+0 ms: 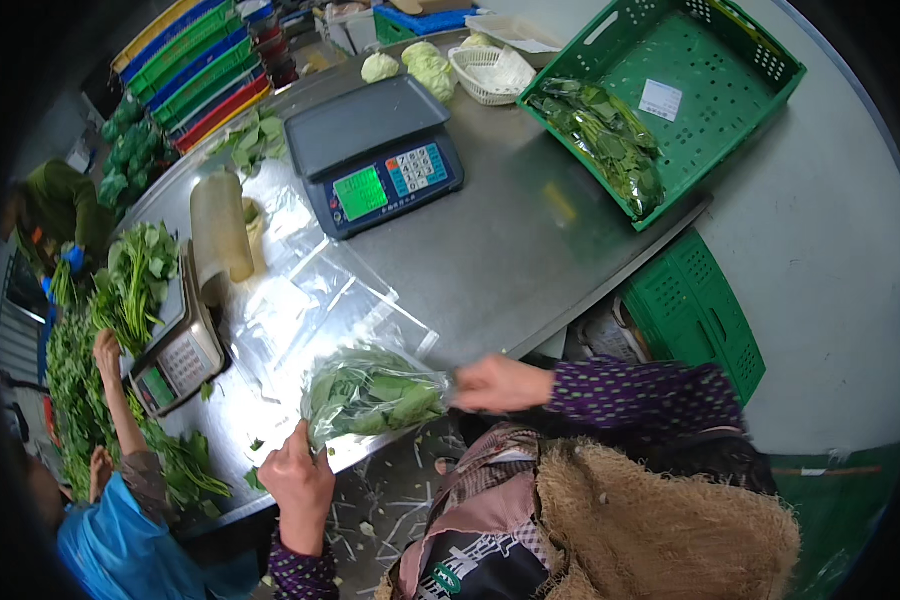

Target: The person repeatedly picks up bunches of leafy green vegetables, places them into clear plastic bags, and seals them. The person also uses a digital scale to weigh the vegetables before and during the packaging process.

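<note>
A clear plastic bag of leafy greens (375, 394) is stretched between my two hands at the near edge of the steel table. My left hand (296, 469) grips its lower left corner. At the other end, my right hand (499, 384) is closed around the gathered plastic and looks slightly blurred. Flat clear plastic bags (322, 292) lie on the table just beyond. Farther back stands a dark blue digital scale (379, 161) with a lit green display and a bare weighing plate.
A green crate (720, 105) at the back right holds bagged greens (604, 142). To the left, a person in blue reaches toward loose greens (135, 277) on a second scale (180, 367). Cabbages (427, 67) and a white basket (491, 75) stand behind. Another green crate (694, 315) is below the table edge.
</note>
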Demonstrator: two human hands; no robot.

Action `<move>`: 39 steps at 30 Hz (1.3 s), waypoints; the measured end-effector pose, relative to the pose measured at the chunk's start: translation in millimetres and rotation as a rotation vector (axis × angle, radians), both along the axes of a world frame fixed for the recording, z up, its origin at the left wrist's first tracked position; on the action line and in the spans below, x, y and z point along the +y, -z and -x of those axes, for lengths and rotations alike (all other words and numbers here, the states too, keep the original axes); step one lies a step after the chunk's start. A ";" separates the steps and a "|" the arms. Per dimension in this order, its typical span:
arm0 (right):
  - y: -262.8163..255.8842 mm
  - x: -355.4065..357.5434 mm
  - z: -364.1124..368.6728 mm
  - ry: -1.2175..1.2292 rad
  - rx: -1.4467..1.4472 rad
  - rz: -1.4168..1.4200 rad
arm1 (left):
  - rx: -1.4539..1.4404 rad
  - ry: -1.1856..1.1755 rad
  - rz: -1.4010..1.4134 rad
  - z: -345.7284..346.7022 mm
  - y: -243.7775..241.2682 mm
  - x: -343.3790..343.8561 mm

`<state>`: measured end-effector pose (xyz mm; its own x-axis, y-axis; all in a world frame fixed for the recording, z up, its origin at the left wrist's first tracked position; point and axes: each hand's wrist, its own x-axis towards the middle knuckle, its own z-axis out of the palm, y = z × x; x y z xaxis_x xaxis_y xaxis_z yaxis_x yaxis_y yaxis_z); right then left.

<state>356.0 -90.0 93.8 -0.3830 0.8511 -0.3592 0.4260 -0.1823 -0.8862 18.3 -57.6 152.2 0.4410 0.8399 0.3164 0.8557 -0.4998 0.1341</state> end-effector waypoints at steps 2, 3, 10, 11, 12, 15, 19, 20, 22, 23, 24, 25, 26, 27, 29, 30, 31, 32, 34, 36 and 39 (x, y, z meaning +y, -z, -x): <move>12.1 -45.6 -55.3 -0.697 -0.878 -0.117 | -0.094 0.031 0.136 -11.1 -26.1 24.4; 14.1 -54.0 -68.6 -0.511 -0.772 -0.172 | -0.115 0.064 0.247 -19.3 -43.9 35.7; -31.7 21.4 -78.1 0.275 0.109 -0.418 | -0.229 0.510 0.823 -132.8 -131.7 88.2; -32.6 32.5 -83.4 0.281 0.373 -0.228 | -0.256 0.570 0.872 -147.0 -141.5 96.4; -37.9 34.6 -82.9 0.328 0.680 -0.142 | -0.331 0.577 0.877 -156.6 -148.0 104.7; -59.2 54.5 -92.5 0.579 0.940 -0.335 | -0.672 0.444 0.785 -193.6 -168.6 131.0; -109.6 103.6 -154.5 1.041 0.913 -0.500 | -0.915 0.560 0.670 -223.8 -162.1 169.5; -117.1 115.1 -184.4 1.191 0.771 -0.649 | -0.838 0.559 0.599 -224.4 -153.2 172.2; -137.6 128.3 -239.5 1.380 1.029 -0.770 | -0.683 0.457 0.583 -201.9 -120.2 176.5; -140.4 131.6 -272.5 1.485 1.183 -0.874 | -0.584 0.427 0.613 -190.1 -96.9 180.5; -143.9 131.9 -297.0 1.543 1.292 -0.971 | -0.608 0.328 0.715 -181.5 -75.6 177.7; -135.2 132.1 -325.4 1.571 1.305 -1.112 | -0.631 0.239 0.817 -175.3 -56.4 173.7; -119.5 134.9 -344.2 1.603 1.360 -1.226 | -0.621 0.171 0.850 -163.1 -38.4 166.2; -106.7 138.3 -354.4 1.757 1.321 -1.242 | -0.610 0.105 0.881 -153.9 -21.5 160.6; -69.4 147.8 -368.4 2.039 1.296 -1.071 | -0.687 0.052 0.986 -133.3 11.1 151.2; -30.3 147.2 -385.8 2.032 1.363 -0.975 | -0.702 0.023 1.034 -130.9 14.8 147.2; 3.8 142.4 -399.8 2.020 1.423 -0.871 | -0.688 -0.003 1.041 -129.9 16.8 143.0; 25.7 140.0 -399.5 2.022 1.447 -0.784 | -0.654 -0.008 1.028 -120.9 24.3 140.3; 38.6 131.4 -375.9 1.759 1.462 -0.712 | -0.531 -0.039 0.977 -108.5 44.0 135.8; 0.6 124.5 -332.5 1.578 1.325 -0.690 | -0.417 0.001 0.954 -119.7 39.6 141.0; 14.0 155.7 -268.2 1.218 0.839 -0.417 | -0.372 0.052 1.002 -133.8 51.5 125.1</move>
